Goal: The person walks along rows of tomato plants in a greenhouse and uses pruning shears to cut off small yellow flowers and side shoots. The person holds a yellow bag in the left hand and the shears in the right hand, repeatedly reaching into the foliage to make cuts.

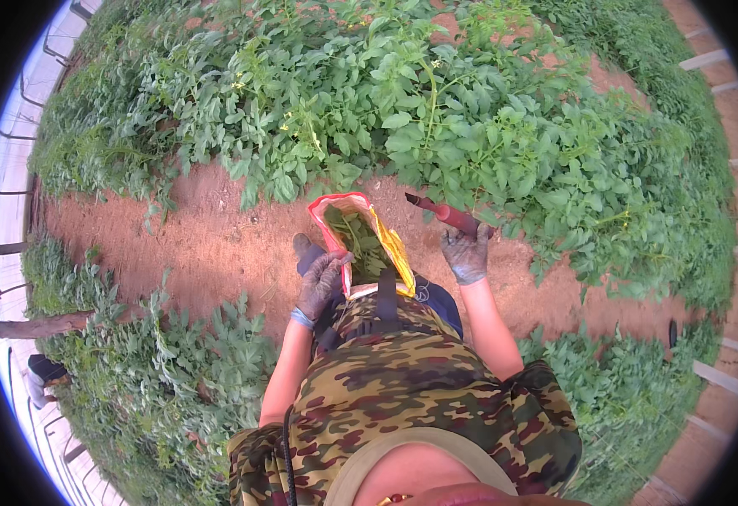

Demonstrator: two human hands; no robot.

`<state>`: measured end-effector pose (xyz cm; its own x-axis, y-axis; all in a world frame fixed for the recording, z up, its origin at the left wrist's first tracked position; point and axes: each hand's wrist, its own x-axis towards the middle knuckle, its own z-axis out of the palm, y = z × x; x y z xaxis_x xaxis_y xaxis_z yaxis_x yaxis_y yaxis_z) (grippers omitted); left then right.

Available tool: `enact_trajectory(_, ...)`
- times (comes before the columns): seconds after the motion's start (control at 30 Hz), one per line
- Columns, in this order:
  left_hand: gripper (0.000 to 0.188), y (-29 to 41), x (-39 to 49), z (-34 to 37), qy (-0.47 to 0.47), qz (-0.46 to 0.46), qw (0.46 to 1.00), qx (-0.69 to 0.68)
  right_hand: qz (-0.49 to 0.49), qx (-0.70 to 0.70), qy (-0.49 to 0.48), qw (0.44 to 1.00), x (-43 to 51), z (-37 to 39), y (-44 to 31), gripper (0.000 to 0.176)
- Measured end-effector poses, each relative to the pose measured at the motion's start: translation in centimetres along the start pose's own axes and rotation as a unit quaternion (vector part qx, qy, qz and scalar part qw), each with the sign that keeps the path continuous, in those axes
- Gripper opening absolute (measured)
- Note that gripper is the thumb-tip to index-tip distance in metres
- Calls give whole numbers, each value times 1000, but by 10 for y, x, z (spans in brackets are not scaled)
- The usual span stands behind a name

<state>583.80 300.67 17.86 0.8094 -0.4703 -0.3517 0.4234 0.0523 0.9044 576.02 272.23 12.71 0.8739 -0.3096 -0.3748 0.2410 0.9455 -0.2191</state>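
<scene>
My left hand point(322, 283), in a soiled thin glove, grips the red left rim of an open woven plastic bag point(402, 253). Yellow colouring runs down the bag's right side, and cut green leafy shoots point(364, 239) lie inside. A black strap point(387, 294) crosses the near rim at my waist. To the right of the bag, my right hand point(467, 254), also gloved, holds a red tubular hand tool point(450, 215). Its narrow dark tip points up and left, apart from the plants. My fingers partly cover its rear end.
Leafy plants with yellow flowers, apparently tomatoes point(400, 101), form a dense row ahead. More plants point(198, 367) grow behind me on both sides of my body. A bare soil path point(217, 234) runs between. A wooden post point(40, 325) and another person point(43, 378) are at far left.
</scene>
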Motion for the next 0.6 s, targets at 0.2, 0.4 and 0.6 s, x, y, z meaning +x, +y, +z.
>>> enact_trajectory(0.2, 25, 15, 57, -72, -58, 85, 949, 299, -9, -8, 6, 1000, 12, 17, 54, 35)
enact_trajectory(0.4, 21, 44, 97, -201, -140, 45, 941, 304, 22, 36, 36, 998, 50, 79, 182, 32)
enact_trajectory(0.6, 22, 90, 108, -305, -249, -78, 942, 213, 40, 35, -51, 997, 89, 155, 274, 34)
